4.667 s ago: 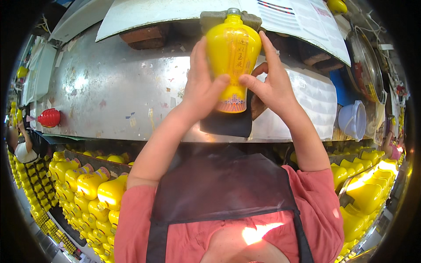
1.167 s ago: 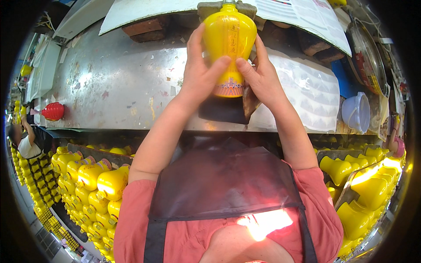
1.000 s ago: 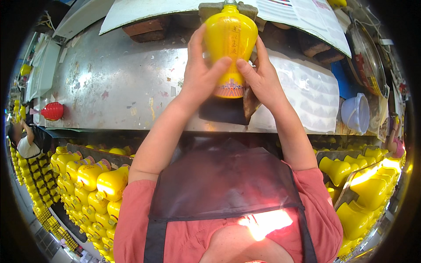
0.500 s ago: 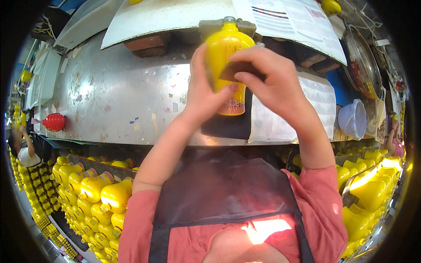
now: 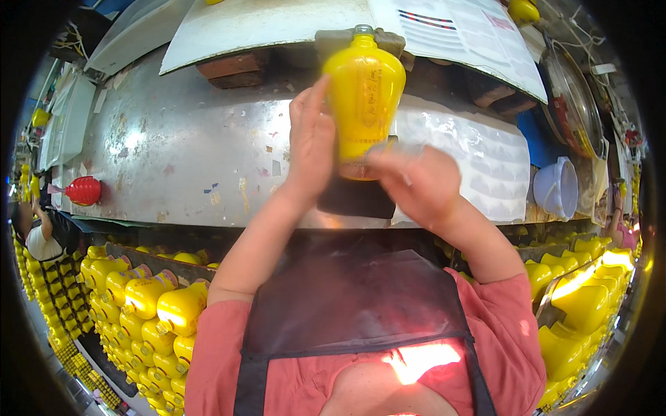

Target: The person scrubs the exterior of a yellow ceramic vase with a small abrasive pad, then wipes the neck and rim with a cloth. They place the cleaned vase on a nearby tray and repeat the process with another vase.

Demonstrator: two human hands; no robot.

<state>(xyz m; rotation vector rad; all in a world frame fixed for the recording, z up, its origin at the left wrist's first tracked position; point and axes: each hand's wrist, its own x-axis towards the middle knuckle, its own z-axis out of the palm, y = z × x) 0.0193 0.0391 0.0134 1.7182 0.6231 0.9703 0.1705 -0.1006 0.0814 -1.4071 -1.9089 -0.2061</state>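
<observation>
A glossy yellow bottle point(image 5: 366, 90) with a dark printed label and a patterned band at its base lies with its neck on a grey block point(image 5: 331, 43). My left hand point(image 5: 311, 149) holds the bottle along its left side, fingers fairly straight and thumb hidden. By the bottle's lower right side is my right hand point(image 5: 423, 184), smeared by motion, its fingers closed. A brown flat scraper point(image 5: 393, 141) shows only as a small dark edge at those fingers. Under the base end lies a black pad point(image 5: 355, 200).
White sheets point(image 5: 472, 159) cover the metal table point(image 5: 173, 145) at right. A raised white board point(image 5: 277, 24) rests on bricks point(image 5: 232, 68) behind. A red ribbed object point(image 5: 84, 192) sits left, a pale bucket point(image 5: 556, 188) right. Racked yellow bottles point(image 5: 182, 308) flank me; other people work at both edges.
My right hand has moved down from the bottle's middle to its lower right side, uncovering the label. My left hand has shifted slightly left, its thumb no longer showing across the bottle.
</observation>
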